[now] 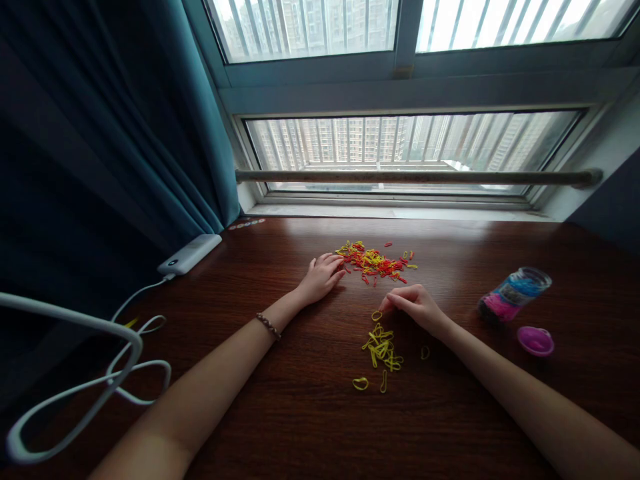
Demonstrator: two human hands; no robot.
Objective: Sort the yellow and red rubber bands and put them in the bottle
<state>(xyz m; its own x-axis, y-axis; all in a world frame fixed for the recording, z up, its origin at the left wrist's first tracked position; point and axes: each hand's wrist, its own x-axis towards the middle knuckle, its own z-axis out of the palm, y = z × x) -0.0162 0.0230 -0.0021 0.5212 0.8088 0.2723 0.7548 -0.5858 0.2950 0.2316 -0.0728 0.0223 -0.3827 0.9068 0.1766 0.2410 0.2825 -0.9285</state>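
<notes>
My left hand [324, 277] lies flat on the brown table, fingers stretched out, with its fingertips at the left edge of a mixed pile of red and yellow rubber bands [375, 261]. My right hand [417, 307] is closed in a pinch in front of that pile; whatever its fingertips may hold is hidden. Just beside those fingertips is a single yellow rubber band [377, 315]. Nearer to me is a heap of yellow rubber bands [383, 348], with loose yellow bands around it. Right of the heap lies a dark, faint band [425, 352].
To the right, a clear jar [515, 295] with blue, black and pink contents stands by a purple lid-like cup [535, 341]. At left are a white power strip [190, 255], a looping white cable [125, 363] and a blue curtain [200, 147]. A window with a rail [415, 177] is behind.
</notes>
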